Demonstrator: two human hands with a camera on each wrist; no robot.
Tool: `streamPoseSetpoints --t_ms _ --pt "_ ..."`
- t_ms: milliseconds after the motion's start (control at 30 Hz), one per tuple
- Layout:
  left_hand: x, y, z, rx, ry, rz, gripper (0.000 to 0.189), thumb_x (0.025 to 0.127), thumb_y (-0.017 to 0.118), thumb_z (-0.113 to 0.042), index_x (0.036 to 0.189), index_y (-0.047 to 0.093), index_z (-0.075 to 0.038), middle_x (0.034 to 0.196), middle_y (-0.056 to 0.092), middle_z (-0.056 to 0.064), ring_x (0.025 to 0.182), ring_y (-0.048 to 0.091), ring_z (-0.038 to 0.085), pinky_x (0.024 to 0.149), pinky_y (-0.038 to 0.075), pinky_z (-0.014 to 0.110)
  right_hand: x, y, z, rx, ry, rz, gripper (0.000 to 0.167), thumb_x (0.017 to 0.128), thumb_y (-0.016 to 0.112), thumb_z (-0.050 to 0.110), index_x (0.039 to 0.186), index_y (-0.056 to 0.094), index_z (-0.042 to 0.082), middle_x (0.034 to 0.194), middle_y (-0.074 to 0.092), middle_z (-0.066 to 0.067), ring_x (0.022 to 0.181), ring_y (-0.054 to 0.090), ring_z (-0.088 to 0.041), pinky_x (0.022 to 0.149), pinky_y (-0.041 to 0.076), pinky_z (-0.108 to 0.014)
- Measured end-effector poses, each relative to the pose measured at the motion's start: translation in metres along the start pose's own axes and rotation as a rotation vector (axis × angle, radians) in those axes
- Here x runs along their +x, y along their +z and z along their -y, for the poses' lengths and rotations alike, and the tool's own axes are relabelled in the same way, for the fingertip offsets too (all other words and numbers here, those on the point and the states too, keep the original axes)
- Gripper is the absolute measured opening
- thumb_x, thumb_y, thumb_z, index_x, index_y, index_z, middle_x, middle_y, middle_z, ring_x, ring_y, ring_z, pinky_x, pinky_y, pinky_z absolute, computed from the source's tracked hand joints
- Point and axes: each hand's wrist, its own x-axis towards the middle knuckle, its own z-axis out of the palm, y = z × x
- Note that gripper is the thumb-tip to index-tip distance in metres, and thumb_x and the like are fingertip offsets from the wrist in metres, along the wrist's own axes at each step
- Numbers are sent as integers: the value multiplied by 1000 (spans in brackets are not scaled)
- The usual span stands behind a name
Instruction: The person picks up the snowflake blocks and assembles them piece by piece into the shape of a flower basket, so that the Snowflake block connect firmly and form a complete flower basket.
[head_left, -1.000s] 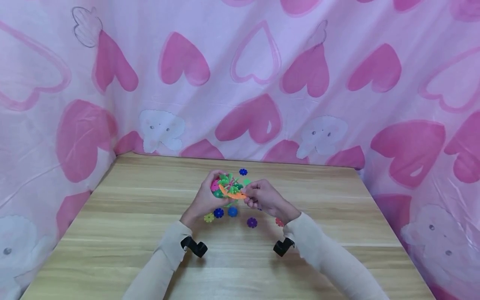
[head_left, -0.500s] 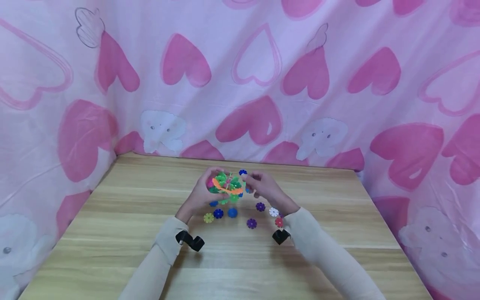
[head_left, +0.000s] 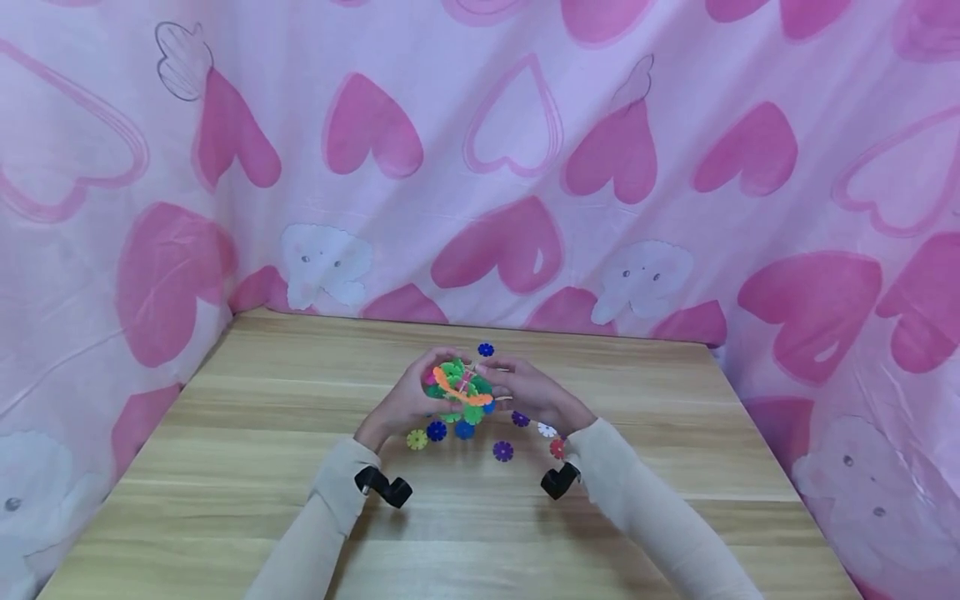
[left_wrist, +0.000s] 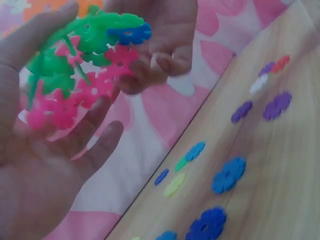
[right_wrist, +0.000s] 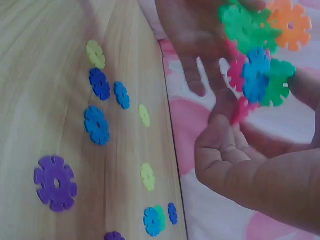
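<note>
A cluster of interlocking plastic snowflake discs [head_left: 454,392], in green, pink and orange, is held up over the table between both hands. My left hand [head_left: 401,398] grips it from the left, thumb over the green discs [left_wrist: 95,31] and fingers under the pink ones [left_wrist: 92,89]. From the other side my right hand [head_left: 538,395] holds the cluster, its fingers curled at the lower pink disc. One blue disc [right_wrist: 256,76] sits on the cluster's right side, overlapping green and pink pieces. Orange discs [right_wrist: 290,25] form a curved strip along the cluster's edge.
Loose discs lie flat on the wooden table [head_left: 450,533] under the hands: a purple disc [head_left: 503,451], a yellow disc [head_left: 417,439], a white disc [head_left: 547,430], a red disc [head_left: 557,448] and several blue ones. A pink heart-print curtain [head_left: 495,233] hangs behind the table.
My right hand has gone from the orange strip, slightly away from the cluster, then back against its right side. The left hand keeps its grip, and the cluster has turned a little.
</note>
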Motion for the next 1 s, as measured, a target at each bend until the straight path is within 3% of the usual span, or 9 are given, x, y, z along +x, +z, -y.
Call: streamPoseSetpoints --t_ms 133,233,400,467,567,667,767,933,1000 --pt "-1 -2 3 88 -9 -75 69 85 78 -7 147 46 -11 146 49 13 126 58 30 100 54 34 0 3 -2 109 13 -103 51 101 58 30 143 42 6 118 66 -10 102 66 -17 108 48 -49" --pt "-1 -3 7 102 6 -157 67 89 73 -6 149 44 -12 151 46 17 136 50 35 110 46 43 2 7 -5 187 6 -178 46 101 57 17 143 41 6 121 65 -14 98 67 -16 104 52 -43" --pt "1 1 11 62 -2 -220 75 96 66 -10 158 25 -15 158 37 19 148 33 34 124 23 50 7 16 -11 229 -34 -259 40 101 57 12 138 46 4 104 69 -8 84 68 -12 80 60 -28" --pt "1 2 11 49 -27 -221 83 94 69 -10 160 18 -19 159 34 17 149 31 34 124 22 50 8 19 -12 206 -31 -292 38 100 59 14 136 49 5 93 69 -4 78 66 -11 73 58 -25" --pt "3 4 11 57 -78 -236 96 87 77 -10 159 16 -26 159 33 14 147 35 33 121 30 47 9 23 -11 113 -32 -337 37 98 63 16 132 54 6 86 69 -1 75 65 -12 72 58 -30" --pt "5 5 10 67 -106 -259 102 79 84 -9 156 20 -27 156 34 16 141 43 34 116 38 45 8 23 -9 7 -49 -343 38 96 66 19 131 57 7 90 72 -5 80 67 -15 82 58 -41" --pt "6 4 9 83 -120 -281 95 78 85 -8 153 28 -21 152 40 19 138 46 34 116 39 45 7 19 -6 -87 -69 -298 42 95 67 24 133 57 8 100 75 -9 87 70 -17 90 57 -48" --pt "3 -5 6 124 -141 -323 83 78 85 -9 146 39 -13 146 49 13 137 48 32 116 39 45 7 7 -5 -113 -84 -226 45 100 59 35 136 54 8 113 73 -16 102 71 -27 97 54 -52" --pt "1 -9 6 130 -134 -335 83 78 84 -7 147 39 -13 146 49 13 136 49 33 115 40 45 10 4 -11 -134 -97 -228 40 102 56 31 133 55 5 115 70 -19 103 69 -30 97 54 -52"
